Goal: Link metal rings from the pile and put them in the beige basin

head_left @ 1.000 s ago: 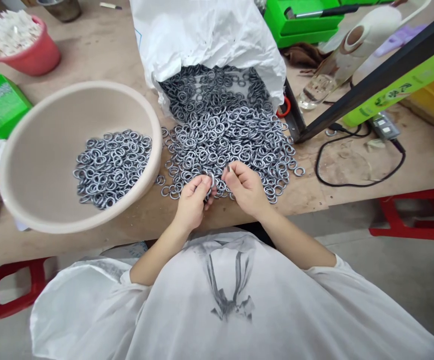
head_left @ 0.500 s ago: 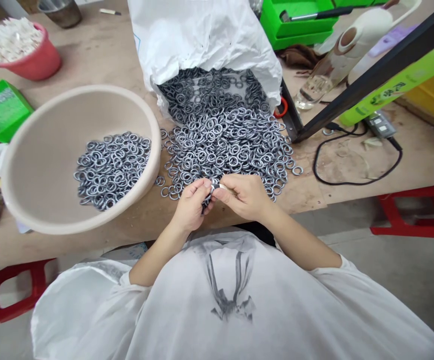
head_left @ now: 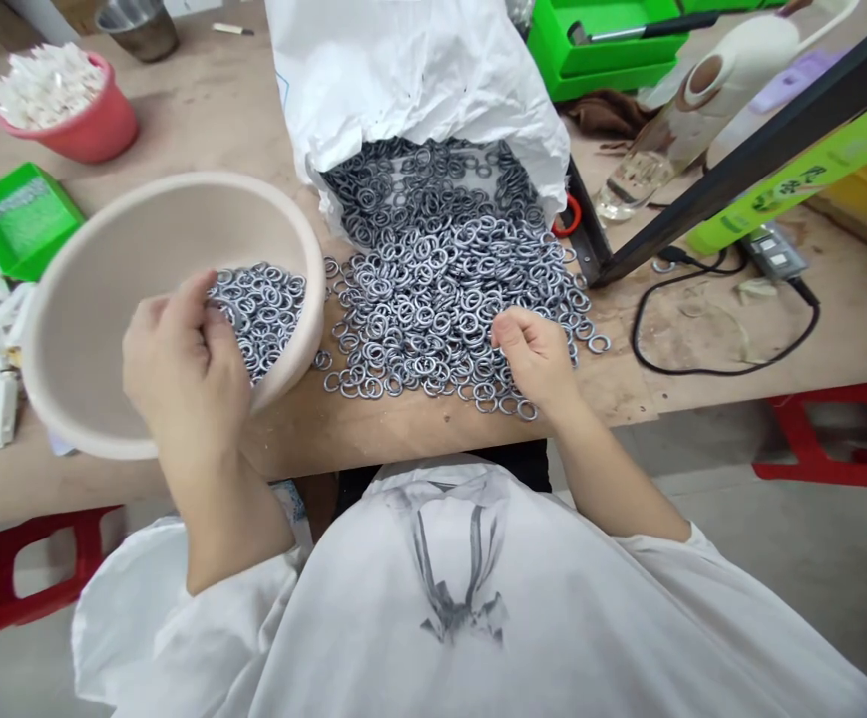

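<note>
My left hand (head_left: 188, 364) is over the right part of a large beige basin (head_left: 78, 269), back towards me. Its index finger is stretched out and the thumb stands apart; the other fingertips are hidden and no held thing shows. Beneath and beyond it in the basin lie many grey metal-looking rings (head_left: 272, 299). My right hand (head_left: 536, 357) is closed at the front right of a heap of the same rings (head_left: 433, 299) on the table. Its thumb and index finger are pressed together; what they hold, if anything, is hidden.
A white sack (head_left: 410, 75) spills rings behind the heap. A black metal frame (head_left: 739, 160) and a cable (head_left: 639, 339) are at right. To the left stand a green tray (head_left: 25, 224) and a pink bucket (head_left: 108, 125) of white pieces. Red stools (head_left: 799, 439) flank the table.
My hands have parted from their meeting point before the heap. The left has swung left over the basin; the right has shifted right and slightly up. The view has shifted slightly.
</note>
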Available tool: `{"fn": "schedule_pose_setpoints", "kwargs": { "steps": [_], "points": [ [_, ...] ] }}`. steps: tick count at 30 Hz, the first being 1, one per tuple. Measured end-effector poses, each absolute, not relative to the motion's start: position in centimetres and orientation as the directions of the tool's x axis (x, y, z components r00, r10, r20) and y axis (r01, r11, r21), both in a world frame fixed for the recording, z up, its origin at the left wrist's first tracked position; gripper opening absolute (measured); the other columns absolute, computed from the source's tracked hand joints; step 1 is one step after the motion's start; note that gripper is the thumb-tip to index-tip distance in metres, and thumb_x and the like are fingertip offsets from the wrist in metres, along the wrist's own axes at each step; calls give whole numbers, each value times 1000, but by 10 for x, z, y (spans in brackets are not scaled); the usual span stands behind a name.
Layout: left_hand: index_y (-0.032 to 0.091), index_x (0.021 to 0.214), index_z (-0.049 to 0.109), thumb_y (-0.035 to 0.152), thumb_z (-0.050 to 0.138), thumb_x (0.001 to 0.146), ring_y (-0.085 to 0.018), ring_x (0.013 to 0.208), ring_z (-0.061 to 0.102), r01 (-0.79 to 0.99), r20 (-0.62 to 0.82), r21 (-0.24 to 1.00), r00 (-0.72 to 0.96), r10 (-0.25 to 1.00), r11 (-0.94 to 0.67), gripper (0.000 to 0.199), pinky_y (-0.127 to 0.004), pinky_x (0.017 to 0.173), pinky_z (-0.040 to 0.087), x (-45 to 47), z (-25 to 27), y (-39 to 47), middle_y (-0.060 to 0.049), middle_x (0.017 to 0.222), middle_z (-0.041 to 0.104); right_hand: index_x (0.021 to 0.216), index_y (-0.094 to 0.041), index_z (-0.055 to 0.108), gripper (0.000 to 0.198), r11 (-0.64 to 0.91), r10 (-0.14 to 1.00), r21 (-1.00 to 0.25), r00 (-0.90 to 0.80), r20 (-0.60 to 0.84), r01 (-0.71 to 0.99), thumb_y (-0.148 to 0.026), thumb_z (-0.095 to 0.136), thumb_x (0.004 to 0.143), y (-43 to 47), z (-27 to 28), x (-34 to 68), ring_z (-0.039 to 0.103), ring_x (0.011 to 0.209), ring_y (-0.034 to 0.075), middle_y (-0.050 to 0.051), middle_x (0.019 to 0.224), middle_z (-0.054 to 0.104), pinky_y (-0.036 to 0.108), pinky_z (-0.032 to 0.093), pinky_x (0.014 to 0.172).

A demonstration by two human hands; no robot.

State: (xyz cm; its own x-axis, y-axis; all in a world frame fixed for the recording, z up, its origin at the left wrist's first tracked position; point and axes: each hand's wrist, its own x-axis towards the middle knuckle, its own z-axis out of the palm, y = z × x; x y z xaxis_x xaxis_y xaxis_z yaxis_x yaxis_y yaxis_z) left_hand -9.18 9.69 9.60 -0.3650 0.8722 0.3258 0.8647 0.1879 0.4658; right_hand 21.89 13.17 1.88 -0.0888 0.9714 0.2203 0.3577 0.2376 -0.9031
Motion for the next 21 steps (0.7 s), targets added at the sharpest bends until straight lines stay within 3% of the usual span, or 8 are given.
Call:
{"fn": "schedule_pose_setpoints", "kwargs": {
  "steps": [3,6,8,11,13,16,21],
  "points": [
    [18,136,62,40,45,96,-45,140,40,937,275,209,-332,903,281,49,-73,110,17,-97,100,103,-20,142,57,62,-21,48,56,229,973,-899,-89,212,374,-66,44,95,130,14,221,42,60,13,-1,60,45,29,30,59],
    [17,140,56,48,48,96,-46,146,29,951,331,184,-300,895,250,55,-77,111,5,-89,96,99,-19,150,49,63,-21,51,55,224,975,-890,-98,201,397,-66,45,94,129,11,223,44,60,13,-1,60,47,29,31,60],
    [19,135,60,47,50,96,-41,144,36,969,478,194,-231,848,154,49,-71,115,13,-77,89,94,-16,147,53,65,-21,53,55,210,978,-889,-93,188,407,-66,45,94,129,9,225,43,59,13,-1,60,47,29,31,59],
    [21,114,68,35,52,96,-27,117,59,955,589,232,13,808,-184,28,-50,105,41,-51,69,90,-11,116,68,69,-21,56,54,201,980,-888,-87,181,414,-67,45,94,128,8,226,43,58,13,-2,59,47,29,31,59],
    [23,108,68,32,49,98,-24,104,62,896,381,277,229,896,-347,23,-42,94,48,-35,50,94,-8,105,69,70,-21,57,54,208,978,-882,-99,183,422,-67,44,94,127,8,225,43,58,13,-2,58,47,29,31,58],
    [20,118,65,31,51,96,-27,106,59,933,121,251,232,965,-256,28,-39,84,50,-22,24,106,-12,113,64,70,-21,57,53,207,978,-871,-119,171,446,-66,44,94,125,9,224,42,55,13,-3,55,44,29,29,57],
    [19,104,67,31,55,94,-27,101,59,926,100,308,197,975,-219,20,-39,89,48,-26,4,124,-11,106,62,68,-20,54,52,182,983,-859,-123,139,479,-64,45,95,122,10,225,43,57,12,-3,55,44,29,30,58]
  ]
}}
